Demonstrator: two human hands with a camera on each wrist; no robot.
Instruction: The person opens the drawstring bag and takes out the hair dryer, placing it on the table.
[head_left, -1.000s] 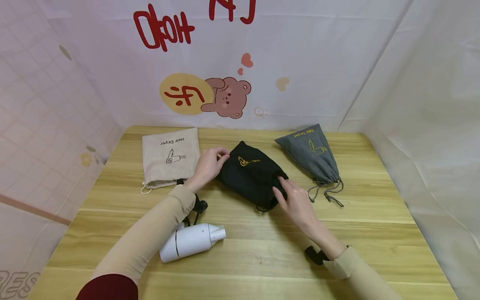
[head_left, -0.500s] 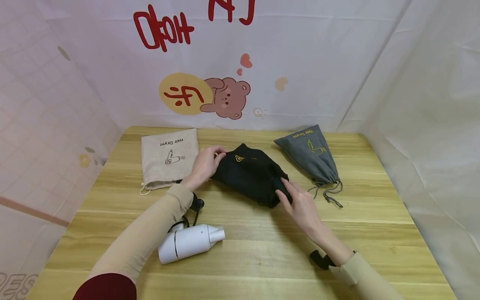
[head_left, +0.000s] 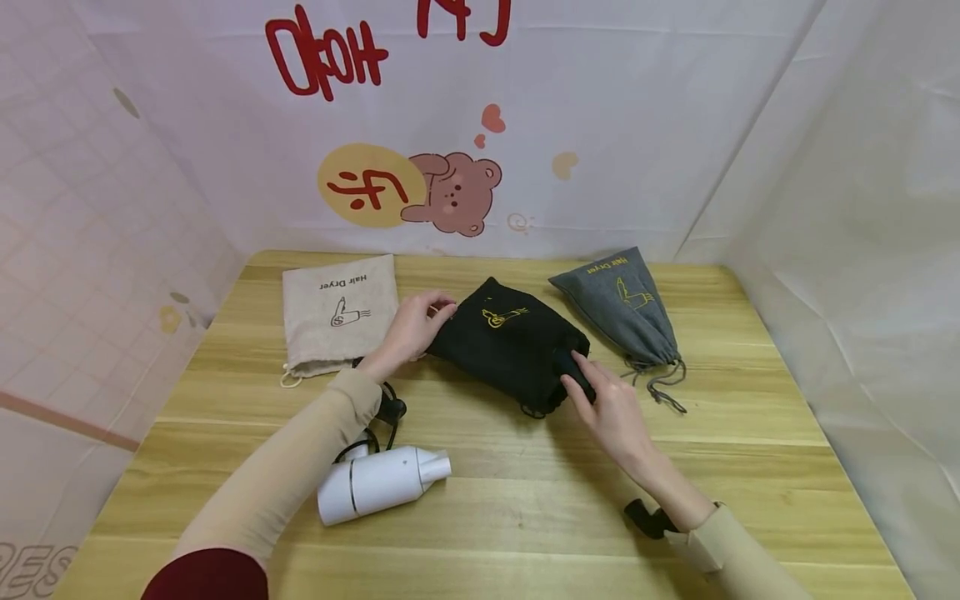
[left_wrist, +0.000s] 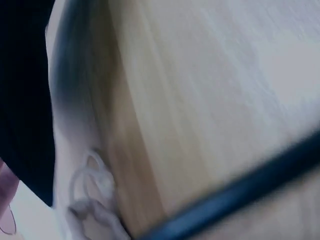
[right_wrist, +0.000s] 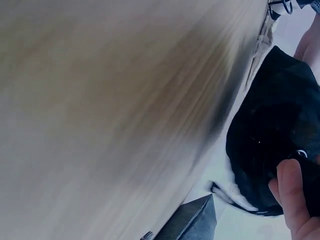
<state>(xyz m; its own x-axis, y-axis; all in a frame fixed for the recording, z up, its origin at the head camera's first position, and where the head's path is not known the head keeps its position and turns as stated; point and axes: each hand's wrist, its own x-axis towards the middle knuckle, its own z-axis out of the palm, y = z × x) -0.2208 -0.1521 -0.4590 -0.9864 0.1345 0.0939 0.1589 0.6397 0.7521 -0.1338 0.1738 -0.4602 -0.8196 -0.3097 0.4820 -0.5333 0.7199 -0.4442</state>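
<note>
A black drawstring bag [head_left: 502,342] with a yellow hair-dryer print lies slantwise at mid-table in the head view. My left hand [head_left: 420,327] pinches its closed left end between thumb and fingers. At the bag's open right end, my right hand [head_left: 607,408] grips a black cylindrical object [head_left: 576,375] that juts partly from the mouth. The rest of that object is hidden in the bag. In the right wrist view, my thumb and fingers [right_wrist: 292,192] hold it at the mouth of the black bag [right_wrist: 265,125].
A beige bag [head_left: 341,312] lies at the back left, and a grey drawstring bag [head_left: 626,308] at the back right. A white hair dryer [head_left: 382,483] with a black cord rests beside my left forearm. The wrist-camera mount [head_left: 648,519] hangs below my right wrist.
The right hand has moved slightly right and toward me, and more of the black cylindrical object shows at the bag's mouth. The bag's cloth has shifted; the left hand stays at its end.
</note>
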